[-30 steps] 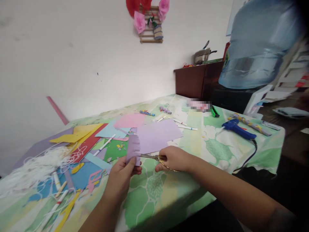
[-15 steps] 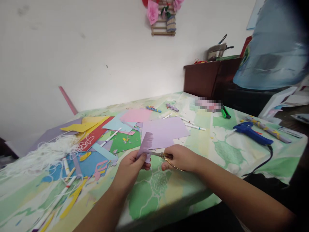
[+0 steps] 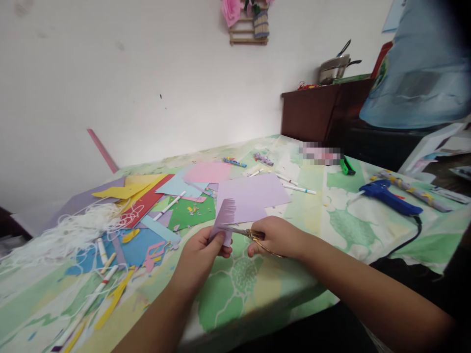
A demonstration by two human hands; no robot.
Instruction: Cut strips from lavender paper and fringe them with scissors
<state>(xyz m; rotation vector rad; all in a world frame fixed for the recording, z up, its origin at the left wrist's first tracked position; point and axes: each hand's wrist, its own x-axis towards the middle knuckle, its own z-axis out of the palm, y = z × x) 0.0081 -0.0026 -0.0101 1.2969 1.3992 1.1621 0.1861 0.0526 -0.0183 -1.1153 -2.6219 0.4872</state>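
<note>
My left hand (image 3: pixel 206 247) is closed on a strip of purple paper (image 3: pixel 225 215), thumb in front and fingers behind. The strip's upper right edge is cut into a row of thin fringes. My right hand (image 3: pixel 279 237) grips gold-handled scissors (image 3: pixel 254 234), with fingers in the loops. Their blades point left and lie at the strip's right edge, just above my left thumb. Behind the strip, a larger sheet of light purple paper (image 3: pixel 253 193) lies flat on the table. Part of my left hand's fingers is hidden by the strip.
White string (image 3: pixel 73 230) lies tangled at the left among coloured sheets, scraps and markers. A green sheet (image 3: pixel 195 213) carries small clippings. On the right are a blue glue gun (image 3: pixel 390 197), a decorated stick (image 3: pixel 419 190) and a green cutter (image 3: pixel 347 165). A large water bottle (image 3: pixel 415 73) stands beyond.
The camera view has shifted slightly. The scissors' blades sit a little higher against the strip, and both hands keep their hold.
</note>
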